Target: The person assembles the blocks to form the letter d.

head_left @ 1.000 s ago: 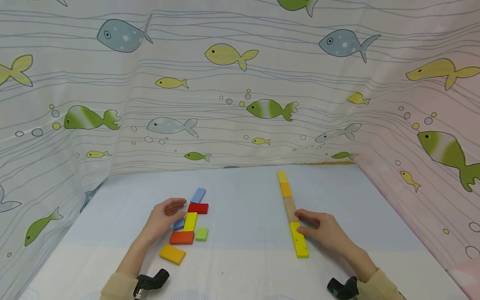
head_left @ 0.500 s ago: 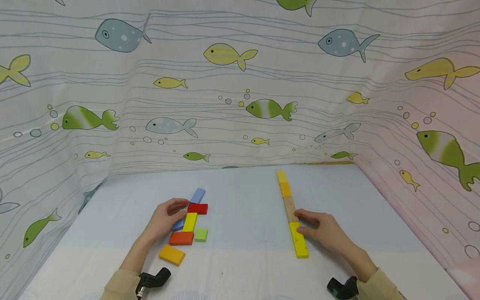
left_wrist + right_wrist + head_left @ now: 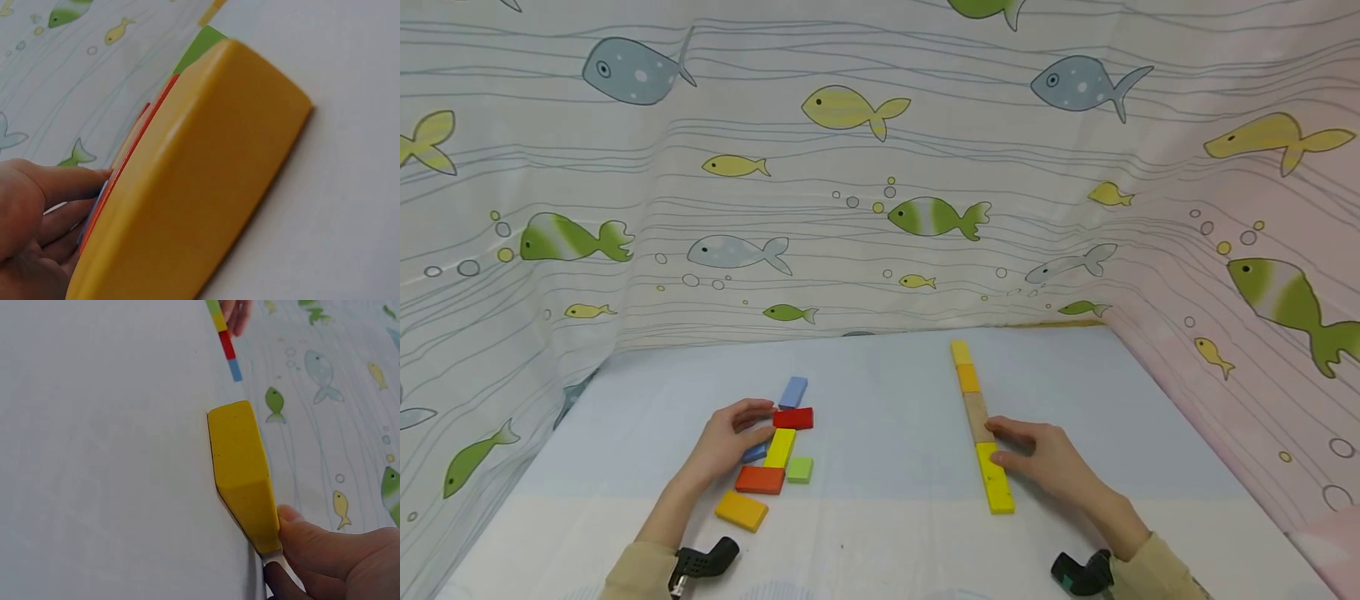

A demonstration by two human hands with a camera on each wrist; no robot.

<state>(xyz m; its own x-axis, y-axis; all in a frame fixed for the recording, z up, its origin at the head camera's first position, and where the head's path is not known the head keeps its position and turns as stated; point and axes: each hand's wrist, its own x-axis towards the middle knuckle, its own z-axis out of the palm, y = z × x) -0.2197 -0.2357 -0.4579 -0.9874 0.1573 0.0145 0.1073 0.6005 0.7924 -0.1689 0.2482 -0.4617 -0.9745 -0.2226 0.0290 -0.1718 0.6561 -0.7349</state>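
Note:
On the left, my left hand (image 3: 730,433) reaches beside a loose group of flat blocks, fingers loosely bent. Its fingertips are right at the left end of the red block (image 3: 793,418); the thumb tip is by the yellow block (image 3: 780,448), over a partly hidden blue block (image 3: 755,452). Across the table, my right hand (image 3: 1052,458) rests at a straight row of end-to-end blocks. Its index fingertip touches the edge of the wood-coloured block (image 3: 977,417), and the thumb touches the long yellow block (image 3: 996,479). In the right wrist view, that thumb meets a yellow block (image 3: 240,450).
An orange-red block (image 3: 760,480), a green block (image 3: 800,470) and an amber block (image 3: 742,511) lie nearer the front left. Another blue block (image 3: 793,392) lies behind the red one. The right-hand row continues with an orange block (image 3: 969,378). Fish-print cloth (image 3: 850,208) walls the table.
The yellow block and orange-red block on the left have slid slightly toward the front, and the red one has turned a little. My left hand shifted slightly; my right hand stayed put.

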